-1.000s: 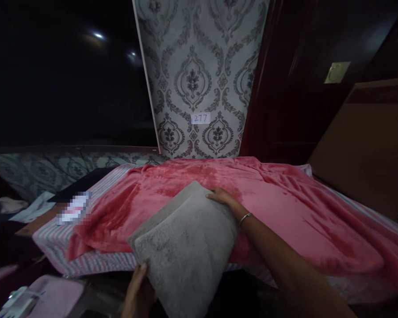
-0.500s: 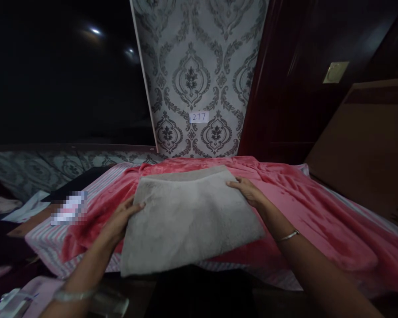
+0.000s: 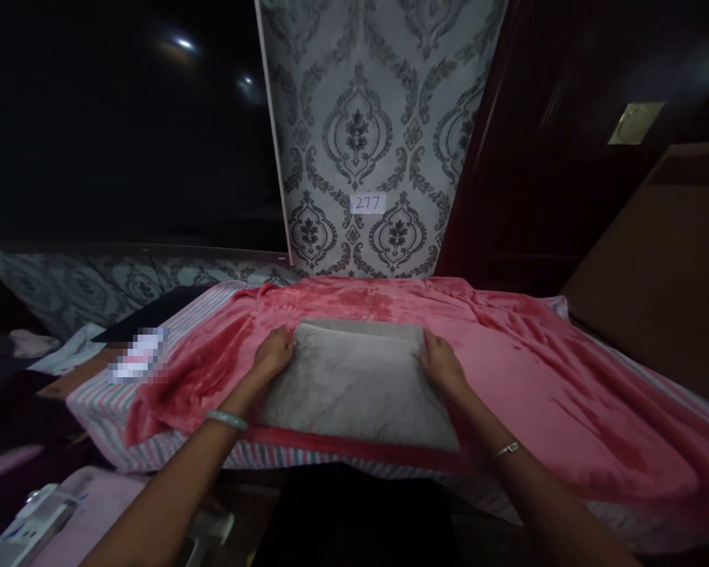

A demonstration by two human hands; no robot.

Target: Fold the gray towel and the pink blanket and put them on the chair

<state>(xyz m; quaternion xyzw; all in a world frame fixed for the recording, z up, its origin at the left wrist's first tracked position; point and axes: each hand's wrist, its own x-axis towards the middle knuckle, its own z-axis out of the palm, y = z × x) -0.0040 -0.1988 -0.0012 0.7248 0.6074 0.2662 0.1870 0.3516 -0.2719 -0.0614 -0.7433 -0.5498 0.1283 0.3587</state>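
Observation:
A folded grey cloth (image 3: pixel 360 386), thick and slightly mottled, lies on or just over the pink plush blanket (image 3: pixel 514 370); I cannot tell whether it rests fully on it. My left hand (image 3: pixel 275 352) grips its upper left edge, fingers partly hidden. At the upper right edge, my right hand (image 3: pixel 441 362) holds the cloth with its fingers curled. Behind the front layer, a second layer of the cloth shows along the far edge. Under the blanket is a striped sheet (image 3: pixel 103 409).
A dark screen (image 3: pixel 124 142) stands at the back left. Patterned wallpaper (image 3: pixel 354 87) bears a paper label (image 3: pixel 367 203) reading 277. At right is a large brown box (image 3: pixel 667 268). A white object (image 3: pixel 29 531) sits on a pink surface at lower left.
The grey cloth has been lowered towards the blanket and levelled out. My left hand has moved right and up along its side; my right hand has shifted slightly lower. The view has turned a little.

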